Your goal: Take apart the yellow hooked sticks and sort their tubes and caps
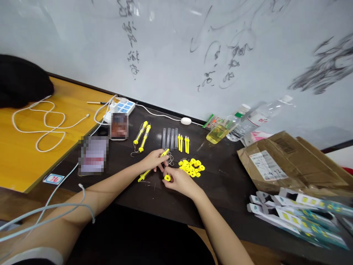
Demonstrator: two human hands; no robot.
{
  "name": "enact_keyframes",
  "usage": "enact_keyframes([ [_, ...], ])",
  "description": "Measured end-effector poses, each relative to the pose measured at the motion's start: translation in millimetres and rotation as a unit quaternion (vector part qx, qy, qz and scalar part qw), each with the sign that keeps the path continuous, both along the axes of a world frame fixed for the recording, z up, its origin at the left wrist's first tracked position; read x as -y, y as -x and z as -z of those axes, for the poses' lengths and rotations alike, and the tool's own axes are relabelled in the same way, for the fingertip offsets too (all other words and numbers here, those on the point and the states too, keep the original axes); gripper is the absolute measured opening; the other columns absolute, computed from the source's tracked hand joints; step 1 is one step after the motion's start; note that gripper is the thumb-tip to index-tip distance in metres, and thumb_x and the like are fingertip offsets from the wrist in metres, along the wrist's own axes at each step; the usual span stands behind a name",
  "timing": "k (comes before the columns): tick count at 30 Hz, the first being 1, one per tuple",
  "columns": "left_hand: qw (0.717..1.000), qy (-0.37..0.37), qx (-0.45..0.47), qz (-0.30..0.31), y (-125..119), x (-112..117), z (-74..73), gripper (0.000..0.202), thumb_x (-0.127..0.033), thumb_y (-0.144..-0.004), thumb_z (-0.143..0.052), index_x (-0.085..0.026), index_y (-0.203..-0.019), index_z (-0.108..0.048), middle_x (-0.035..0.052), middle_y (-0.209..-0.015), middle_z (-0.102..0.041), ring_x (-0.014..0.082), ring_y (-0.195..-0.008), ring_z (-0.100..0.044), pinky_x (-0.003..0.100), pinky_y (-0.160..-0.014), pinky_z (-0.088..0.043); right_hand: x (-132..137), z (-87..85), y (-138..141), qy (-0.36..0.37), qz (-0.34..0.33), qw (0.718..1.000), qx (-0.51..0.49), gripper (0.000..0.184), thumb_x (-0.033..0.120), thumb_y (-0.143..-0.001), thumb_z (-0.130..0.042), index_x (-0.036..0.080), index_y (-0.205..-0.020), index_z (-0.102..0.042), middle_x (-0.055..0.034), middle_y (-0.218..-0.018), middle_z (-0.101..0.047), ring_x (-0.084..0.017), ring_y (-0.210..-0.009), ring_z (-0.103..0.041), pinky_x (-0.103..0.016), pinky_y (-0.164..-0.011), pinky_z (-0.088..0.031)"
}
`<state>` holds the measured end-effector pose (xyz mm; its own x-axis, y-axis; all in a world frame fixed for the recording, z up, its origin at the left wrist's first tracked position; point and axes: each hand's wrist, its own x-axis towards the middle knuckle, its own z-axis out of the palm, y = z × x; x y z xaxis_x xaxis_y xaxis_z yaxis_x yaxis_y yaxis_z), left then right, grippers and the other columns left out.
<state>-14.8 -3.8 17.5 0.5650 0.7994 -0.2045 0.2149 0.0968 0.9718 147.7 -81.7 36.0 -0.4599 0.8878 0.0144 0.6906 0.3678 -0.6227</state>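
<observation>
My left hand (157, 160) is closed around a yellow plastic rod (164, 152) above the dark table. Close beside it, my right hand (180, 181) pinches a yellow ring-shaped cap (167, 178). Under my left wrist lies a yellow stick with a thin wire (143, 176), partly covered. Loose coiled wires (170, 159) rest just behind my fingers. To the right is a pile of yellow ring caps (191, 167). Farther back lie several clear tubes (170, 138) and several yellow rods with metal tips (183, 143). A pair of yellow-ended clear tube tools (142, 136) with wires sits at left.
At left are a blurred phone (119, 127), a blurred flat item (93, 155), a power strip (125, 107) and white cables (55, 129). Bottles (224, 129), a cardboard parcel (292, 162) and printed cartons (298, 217) stand at right. A whiteboard (171, 55) rises behind.
</observation>
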Motion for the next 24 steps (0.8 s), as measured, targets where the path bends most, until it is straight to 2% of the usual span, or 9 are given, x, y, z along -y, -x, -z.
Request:
enact_keyframes([
  [3,1.0,0.011,-0.006,0.003,0,0,0.0,0.022,-0.036,-0.085,-0.052,-0.016,-0.089,-0.045,0.0095,-0.091,-0.069,0.0154,-0.058,-0.068,0.012,-0.03,-0.035,2,-1.0,1,-0.046,-0.01,0.996,0.081,0.006,0.019,-0.075,-0.059,0.021,-0.08,-0.056,0.0021,-0.068,-0.056,-0.01,-0.057,-0.047,-0.021,-0.056,-0.029],
  [9,1.0,-0.005,0.013,-0.006,0,-3,1.7,0.027,-0.04,-0.083,-0.054,-0.015,-0.091,-0.045,0.0149,-0.099,-0.069,0.0226,-0.078,-0.071,0.011,-0.032,-0.035,0,-0.7,-2,-0.055,0.0,0.994,0.098,0.006,0.02,-0.076,-0.059,0.021,-0.08,-0.054,0.0023,-0.067,-0.057,-0.01,-0.056,-0.048,-0.02,-0.056,-0.028],
  [15,0.999,-0.019,0.025,-0.013,1,-3,2.4,0.027,-0.04,-0.083,-0.054,-0.016,-0.092,-0.046,0.0139,-0.102,-0.068,0.023,-0.08,-0.071,0.01,-0.031,-0.034,-2,-2.5,-4,-0.048,0.01,0.997,0.065,0.005,0.02,-0.076,-0.057,0.021,-0.077,-0.052,0.0044,-0.062,-0.051,-0.01,-0.054,-0.044,-0.021,-0.055,-0.026],
  [20,0.999,-0.034,0.019,-0.005,1,-3,1.1,0.03,-0.042,-0.083,-0.053,-0.015,-0.096,-0.047,0.0128,-0.099,-0.068,0.0213,-0.075,-0.071,0.011,-0.031,-0.035,-4,-9.0,-10,-0.037,0.047,0.998,0.008,0.008,0.025,-0.077,-0.056,0.022,-0.074,-0.05,0.0063,-0.056,-0.043,-0.011,-0.052,-0.041,-0.021,-0.052,-0.026],
  [24,0.999,-0.038,0.013,-0.002,1,-3,1.1,0.031,-0.043,-0.083,-0.053,-0.015,-0.096,-0.048,0.012,-0.096,-0.068,0.0194,-0.07,-0.07,0.011,-0.031,-0.036,-5,-10.6,-14,-0.028,0.062,0.997,-0.028,0.008,0.027,-0.078,-0.056,0.022,-0.074,-0.051,0.0062,-0.056,-0.042,-0.011,-0.05,-0.038,-0.021,-0.05,-0.026],
])
